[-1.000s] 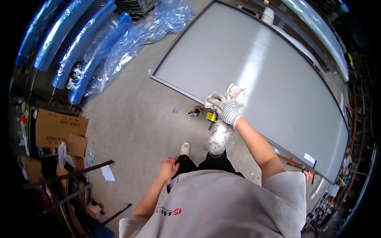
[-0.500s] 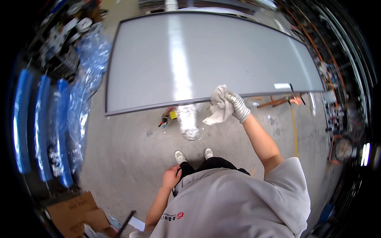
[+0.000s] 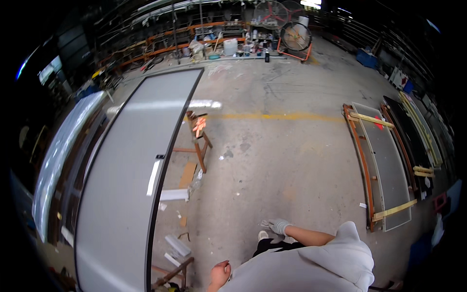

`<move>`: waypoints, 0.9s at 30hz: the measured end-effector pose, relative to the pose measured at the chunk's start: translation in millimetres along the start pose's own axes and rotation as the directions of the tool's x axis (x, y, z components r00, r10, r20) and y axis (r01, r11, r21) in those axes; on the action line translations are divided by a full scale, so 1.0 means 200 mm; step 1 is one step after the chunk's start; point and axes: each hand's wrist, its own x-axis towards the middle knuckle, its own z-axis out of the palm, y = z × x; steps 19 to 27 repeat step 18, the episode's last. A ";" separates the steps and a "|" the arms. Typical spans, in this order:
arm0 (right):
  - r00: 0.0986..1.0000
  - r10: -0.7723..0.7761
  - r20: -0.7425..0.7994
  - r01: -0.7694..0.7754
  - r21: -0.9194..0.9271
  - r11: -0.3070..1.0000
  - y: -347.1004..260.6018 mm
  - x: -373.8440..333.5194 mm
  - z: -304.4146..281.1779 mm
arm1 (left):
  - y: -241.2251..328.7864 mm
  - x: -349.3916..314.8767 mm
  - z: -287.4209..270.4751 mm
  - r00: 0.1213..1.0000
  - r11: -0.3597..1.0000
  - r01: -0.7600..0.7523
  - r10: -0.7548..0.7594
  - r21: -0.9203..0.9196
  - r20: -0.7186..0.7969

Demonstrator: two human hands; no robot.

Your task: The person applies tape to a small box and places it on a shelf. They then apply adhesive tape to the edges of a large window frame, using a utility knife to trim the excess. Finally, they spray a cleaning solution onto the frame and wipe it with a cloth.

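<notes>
The right hand [image 3: 279, 226], in a white glove, sits low in the frame just right of centre, its forearm running back to the grey-shirted torso at the bottom edge; its fingers are clamped on a small crumpled cloth [image 3: 266, 224] that shows at the glove's left side. The left hand [image 3: 220, 272] is bare, at the bottom of the frame left of centre, fingers curled together into a loose fist and holding nothing that can be seen. Both hands hang over the concrete floor [image 3: 292, 160], and a white shoe tip [image 3: 262, 235] shows just below the glove. A long grey panel [image 3: 131, 185] with a dark edge fills the left of the frame, curving from upper centre down to the bottom left, well apart from the right hand. A wooden trestle [image 3: 197, 141] stands just beside the panel's right edge, and white scraps [image 3: 176, 244] lie on the floor near its lower part. At the right of the frame, framed panels [image 3: 384, 165] lie on the floor. Two fans [image 3: 284, 19] stand at the top.
</notes>
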 end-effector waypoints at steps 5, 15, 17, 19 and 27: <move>0.987 0.037 -0.159 0.113 0.830 0.547 0.84 0.22 0.13 | 0.68 0.97 0.08 0.863 0.909 -0.418 0.394 0.007 0.315; 0.936 0.077 -0.344 0.317 0.917 0.243 1.02 0.92 -1.25 | 0.91 2.44 -0.02 0.918 0.937 -0.333 0.348 -0.104 0.190; 0.915 0.240 -0.324 0.080 0.729 0.680 1.21 1.16 -1.48 | 1.01 2.87 -0.11 0.930 0.932 -0.345 0.355 -0.115 0.089; 0.890 0.295 -0.347 0.066 0.739 0.671 1.32 1.21 -1.58 | 1.06 3.11 -0.13 0.931 0.926 -0.358 0.363 -0.117 0.024; 0.890 0.295 -0.347 0.066 0.739 0.671 1.32 1.21 -1.58 | 1.06 3.11 -0.13 0.931 0.926 -0.358 0.363 -0.117 0.024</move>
